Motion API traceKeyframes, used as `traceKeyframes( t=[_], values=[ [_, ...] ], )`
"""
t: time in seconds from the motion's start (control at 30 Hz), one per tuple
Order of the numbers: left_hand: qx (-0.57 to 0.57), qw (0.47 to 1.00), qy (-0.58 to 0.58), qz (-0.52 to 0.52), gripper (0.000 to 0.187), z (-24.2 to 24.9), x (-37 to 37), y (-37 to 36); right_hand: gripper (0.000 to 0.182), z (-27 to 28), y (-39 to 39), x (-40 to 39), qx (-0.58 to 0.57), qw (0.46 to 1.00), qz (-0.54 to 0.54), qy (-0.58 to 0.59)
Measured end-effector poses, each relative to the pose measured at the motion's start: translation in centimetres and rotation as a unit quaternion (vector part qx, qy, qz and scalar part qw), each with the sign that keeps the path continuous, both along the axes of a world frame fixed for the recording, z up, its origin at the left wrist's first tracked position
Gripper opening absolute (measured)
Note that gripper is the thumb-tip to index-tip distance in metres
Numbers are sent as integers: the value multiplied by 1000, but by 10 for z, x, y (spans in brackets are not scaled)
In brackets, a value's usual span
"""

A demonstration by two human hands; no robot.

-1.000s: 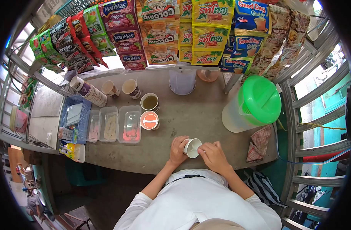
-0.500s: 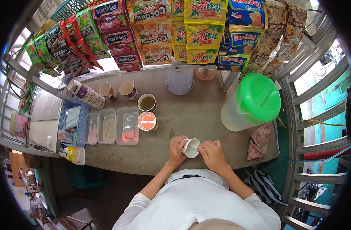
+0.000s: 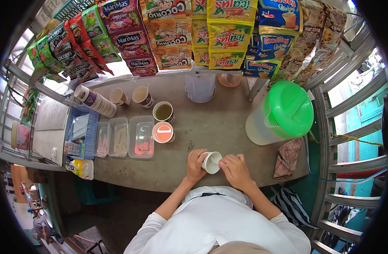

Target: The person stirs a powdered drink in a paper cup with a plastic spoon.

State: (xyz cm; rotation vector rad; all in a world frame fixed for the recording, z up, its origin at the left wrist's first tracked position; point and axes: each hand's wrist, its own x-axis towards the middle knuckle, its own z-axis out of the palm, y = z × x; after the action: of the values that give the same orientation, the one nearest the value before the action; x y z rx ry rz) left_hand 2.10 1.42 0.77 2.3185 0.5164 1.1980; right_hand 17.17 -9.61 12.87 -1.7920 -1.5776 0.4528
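Near the front edge of the table, a white paper cup is tilted a little, so its pale inside shows. My left hand wraps round the cup's left side. At the right rim, my right hand has its fingers pinched together; what they hold, if anything, is too small to make out. To the upper left stand a cup with an orange and white top and, just behind it, a cup of greenish-brown liquid.
Clear plastic containers and a blue basket stand left, near stacked paper cups. A green-lidded pitcher and a checked cloth are at right. Drink sachets hang along the back above the table.
My view has shifted very slightly. Both hands keep nearly the same places at the paper cup, with no clear movement.
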Motion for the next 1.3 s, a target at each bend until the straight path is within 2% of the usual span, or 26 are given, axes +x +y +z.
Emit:
traceKeyframes(
  t=[0.3, 0.6, 0.7, 0.8, 0.9, 1.0, 1.1, 1.2, 1.3],
  values=[
    [1, 1000, -1, 3, 66, 0, 0, 0, 15, 1, 1, 2, 3, 999, -13, 43],
    [6, 1000, 2, 6, 66, 0, 1, -1, 15, 4, 2, 5, -20, 1000, 19, 15],
    [7, 1000, 4, 6, 66, 1, 0, 0, 15, 3, 2, 3, 19, 1000, -5, 10],
    [6, 1000, 3, 4, 66, 2, 1, -1, 15, 2, 1, 6, -7, 1000, 21, 7],
    [6, 1000, 4, 3, 66, 2, 0, 0, 15, 0, 1, 4, 15, 1000, -1, 4],
    [4, 1000, 3, 2, 66, 3, 1, -1, 15, 1, 0, 6, -17, 999, 26, 20],
    [3, 1000, 2, 2, 65, 3, 0, 0, 16, 2, 3, 4, 16, 1000, -1, 10],
    [4, 1000, 1, 2, 65, 2, 1, 0, 16, -1, 2, 6, -15, 999, 21, 40],
    [7, 1000, 5, 6, 64, 3, 0, -1, 17, -1, 3, 4, 12, 1000, -8, -3]
  ],
)
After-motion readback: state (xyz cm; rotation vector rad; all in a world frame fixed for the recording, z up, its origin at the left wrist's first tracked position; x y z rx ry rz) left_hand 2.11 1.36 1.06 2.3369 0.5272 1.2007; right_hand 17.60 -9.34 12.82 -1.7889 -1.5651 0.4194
